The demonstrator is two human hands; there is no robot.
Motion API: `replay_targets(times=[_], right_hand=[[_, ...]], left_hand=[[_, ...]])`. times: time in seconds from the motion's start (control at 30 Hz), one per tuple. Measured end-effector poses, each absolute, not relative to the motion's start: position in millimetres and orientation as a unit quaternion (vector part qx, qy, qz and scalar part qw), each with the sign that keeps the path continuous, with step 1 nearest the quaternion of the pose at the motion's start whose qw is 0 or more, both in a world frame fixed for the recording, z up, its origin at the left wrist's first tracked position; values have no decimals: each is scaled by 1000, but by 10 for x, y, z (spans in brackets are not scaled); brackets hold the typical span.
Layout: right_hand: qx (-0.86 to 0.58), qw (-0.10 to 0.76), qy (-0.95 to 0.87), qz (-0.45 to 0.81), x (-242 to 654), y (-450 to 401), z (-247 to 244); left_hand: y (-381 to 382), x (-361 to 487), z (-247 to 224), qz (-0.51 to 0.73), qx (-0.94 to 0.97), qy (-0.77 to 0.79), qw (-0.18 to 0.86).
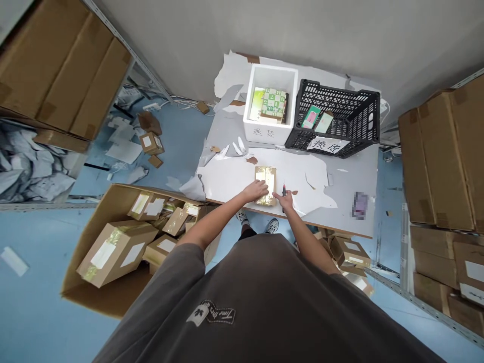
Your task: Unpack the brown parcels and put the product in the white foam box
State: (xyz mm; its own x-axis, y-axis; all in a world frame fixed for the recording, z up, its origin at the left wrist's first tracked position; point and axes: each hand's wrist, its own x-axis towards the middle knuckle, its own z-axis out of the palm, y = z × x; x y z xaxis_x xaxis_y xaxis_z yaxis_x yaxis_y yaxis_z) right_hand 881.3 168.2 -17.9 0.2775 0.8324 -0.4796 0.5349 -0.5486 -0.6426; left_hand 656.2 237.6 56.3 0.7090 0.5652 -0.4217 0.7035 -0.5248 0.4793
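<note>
A small cardboard box (270, 176) wrapped in shiny yellowish tape lies on the white paper near the table's front edge. My left hand (256, 190) rests across its left side, fingers laid over the top. To the right of the box, my right hand (285, 199) is closed round a slim red-and-black tool (284, 190) with a thin pointed tip that aims away from me. Fingers of that hand reach the box's right edge. Whether the tool is a knife or a screwdriver is too small to tell.
Behind the box stand a white foam box (270, 132) and a black plastic crate (336, 142), both holding packages. Torn paper covers the table (348, 222). At left is a large open carton (71, 275) of parcels. Stacked cartons (434, 161) stand at right.
</note>
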Motion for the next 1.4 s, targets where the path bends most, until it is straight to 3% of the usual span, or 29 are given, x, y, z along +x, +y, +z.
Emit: replay_targets(times=[0.1, 0.3, 0.47, 0.63, 0.77, 0.97, 1.17, 1.4], right_hand=[[-803, 199, -379, 413, 8723, 1956, -176], [-753, 177, -467, 429, 8731, 2594, 43], [-687, 183, -480, 513, 9089, 2368, 212], [-603, 53, -568, 557, 9384, 1974, 299], [-597, -41, -643, 478, 9336, 2011, 277], [-604, -115, -691, 379, 9350, 2128, 243], [-607, -98, -670, 416, 9357, 2181, 251], [-595, 9, -498, 631, 9381, 1941, 136]], left_hand=[[2407, 6604, 589, -113, 869, 371, 306], [2171, 6640, 516, -74, 844, 471, 244], [2075, 6770, 482, -76, 801, 545, 234], [2095, 6928, 501, -80, 783, 578, 215], [2101, 6954, 471, -87, 779, 581, 219], [2148, 6958, 408, -127, 778, 577, 212], [2214, 6993, 420, -149, 772, 578, 217], [2212, 7006, 449, -149, 767, 583, 224]])
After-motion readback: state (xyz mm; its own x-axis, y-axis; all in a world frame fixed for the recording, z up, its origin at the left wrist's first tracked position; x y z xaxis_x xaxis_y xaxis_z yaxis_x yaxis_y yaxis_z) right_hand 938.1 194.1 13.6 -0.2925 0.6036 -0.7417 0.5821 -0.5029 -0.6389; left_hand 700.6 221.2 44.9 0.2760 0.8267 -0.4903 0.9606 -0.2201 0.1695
